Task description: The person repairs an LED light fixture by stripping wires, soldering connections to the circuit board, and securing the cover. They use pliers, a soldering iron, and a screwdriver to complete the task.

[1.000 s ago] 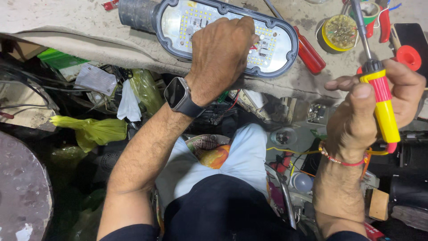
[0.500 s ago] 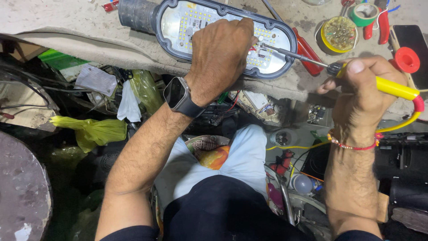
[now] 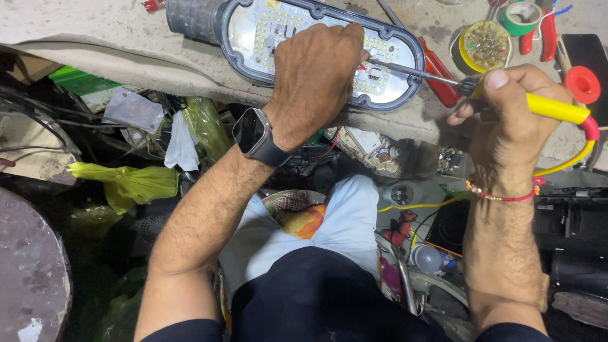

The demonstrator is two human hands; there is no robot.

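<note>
Head view looks straight down at my two hands over a dusty grey workbench [image 3: 95, 38]. My left hand [image 3: 316, 76] lies palm down on the oval lamp housing [image 3: 405, 63], fingers curled and pressed onto its white LED panel [image 3: 266, 28]; they grip nothing that I can see, they only bear on the lamp. A dark smartwatch [image 3: 253, 136] sits on that wrist.

My right hand [image 3: 506, 120], at about three o'clock from the lamp, is closed around the yellow handle of a soldering iron [image 3: 557, 109], thumb on top near the front collar. The iron's long axis runs nearly level across the frame, handle toward three o'clock, slim metal shaft [image 3: 411, 71] pointing toward nine o'clock and slightly up. Its tip reaches the panel just beside my left knuckles; whether it touches the board I cannot tell. A yellow cord [image 3: 563, 166] loops out of the red end of the handle.

The lamp's long axis lies from ten o'clock to four o'clock, its round dark neck [image 3: 193, 19] at the ten o'clock end. Beyond the iron, at one o'clock, sit a round yellow-rimmed tin [image 3: 484, 44], a roll of green tape [image 3: 522, 16] and a red cap [image 3: 581, 83]. A red-handled screwdriver [image 3: 440, 79] lies just beside the lamp's right end, under the shaft. A red thread bracelet [image 3: 500, 193] circles my right wrist.
</note>
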